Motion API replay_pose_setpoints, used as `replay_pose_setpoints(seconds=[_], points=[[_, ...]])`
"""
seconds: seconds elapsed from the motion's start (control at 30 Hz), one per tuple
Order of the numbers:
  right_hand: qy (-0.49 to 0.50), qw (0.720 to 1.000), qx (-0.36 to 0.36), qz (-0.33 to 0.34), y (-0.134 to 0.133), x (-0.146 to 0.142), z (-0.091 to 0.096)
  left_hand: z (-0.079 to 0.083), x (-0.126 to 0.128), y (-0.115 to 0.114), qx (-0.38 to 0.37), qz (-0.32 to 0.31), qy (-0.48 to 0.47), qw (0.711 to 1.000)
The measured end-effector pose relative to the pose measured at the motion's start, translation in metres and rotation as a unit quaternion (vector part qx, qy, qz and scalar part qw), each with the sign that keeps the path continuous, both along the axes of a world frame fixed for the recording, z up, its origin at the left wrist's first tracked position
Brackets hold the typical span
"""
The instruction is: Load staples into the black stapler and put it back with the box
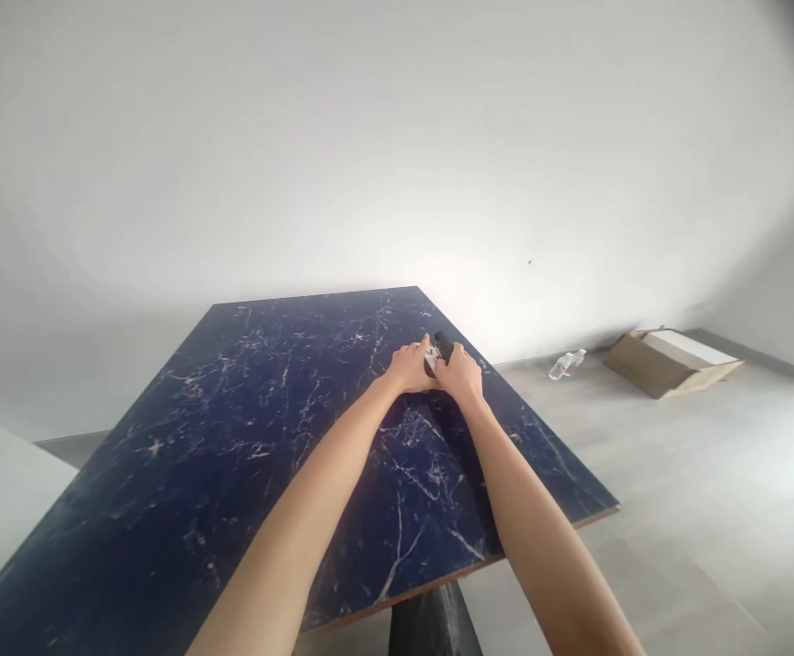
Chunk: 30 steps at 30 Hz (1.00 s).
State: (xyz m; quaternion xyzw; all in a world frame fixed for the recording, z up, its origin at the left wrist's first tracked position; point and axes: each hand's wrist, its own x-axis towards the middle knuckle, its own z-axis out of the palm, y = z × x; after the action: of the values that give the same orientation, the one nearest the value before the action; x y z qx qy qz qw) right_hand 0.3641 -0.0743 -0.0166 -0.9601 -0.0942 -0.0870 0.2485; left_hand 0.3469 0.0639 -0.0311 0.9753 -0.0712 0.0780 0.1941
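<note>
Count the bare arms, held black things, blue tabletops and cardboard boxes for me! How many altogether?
Bare arms: 2
Held black thing, partly hidden: 1
Blue tabletop: 1
Cardboard box: 1
Total: 5

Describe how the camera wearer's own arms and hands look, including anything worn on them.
The left arm and right arm are bare, with no sleeves in view, tapering toward the wrists. The left grip and right grip are ungloved hands. No watch, bracelet, cable or marking shows; the fingers appear too small to rule out rings.
</note>
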Motion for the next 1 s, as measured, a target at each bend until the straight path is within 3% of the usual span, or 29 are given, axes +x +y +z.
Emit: replay_pose_setpoints(seconds=[0.1, 0.17, 0.3, 0.43, 0.53, 0.6, 0.67, 0.73, 1.0], points=[[0.004, 0.999, 0.028, -0.043, -0.022, 0.013, -0.005, -0.003, 0.021, -0.03, -0.007, -0.018, 0.022, 1.0], [-0.018, 0.997, 0.04, -0.057, -0.026, 0.013, -0.007, -0.005, 0.019, -0.036, -0.018, -0.01, 0.033, 0.999], [-0.207, 0.974, 0.06, -0.069, -0.011, -0.001, -0.001, -0.002, -0.014, -0.005, -0.038, 0.051, 0.029, 0.998], [-0.309, 0.947, 0.07, 0.057, 0.024, -0.029, 0.009, 0.002, -0.084, 0.062, 0.003, 0.123, -0.016, 0.992], [-0.29, 0.929, 0.05, 0.222, 0.053, -0.057, 0.005, 0.001, -0.142, 0.105, 0.035, 0.188, -0.034, 0.981], [-0.251, 0.903, 0.034, 0.346, 0.069, -0.077, -0.004, -0.003, -0.174, 0.119, 0.044, 0.193, -0.049, 0.979], [-0.205, 0.877, 0.022, 0.435, 0.08, -0.095, -0.014, -0.007, -0.195, 0.121, 0.046, 0.163, -0.056, 0.984], [-0.161, 0.865, 0.019, 0.475, 0.085, -0.107, -0.019, -0.011, -0.206, 0.117, 0.052, 0.126, -0.051, 0.989], [-0.053, 0.856, -0.002, 0.514, 0.079, -0.116, -0.006, -0.014, -0.21, 0.104, 0.09, 0.104, -0.009, 0.99]])
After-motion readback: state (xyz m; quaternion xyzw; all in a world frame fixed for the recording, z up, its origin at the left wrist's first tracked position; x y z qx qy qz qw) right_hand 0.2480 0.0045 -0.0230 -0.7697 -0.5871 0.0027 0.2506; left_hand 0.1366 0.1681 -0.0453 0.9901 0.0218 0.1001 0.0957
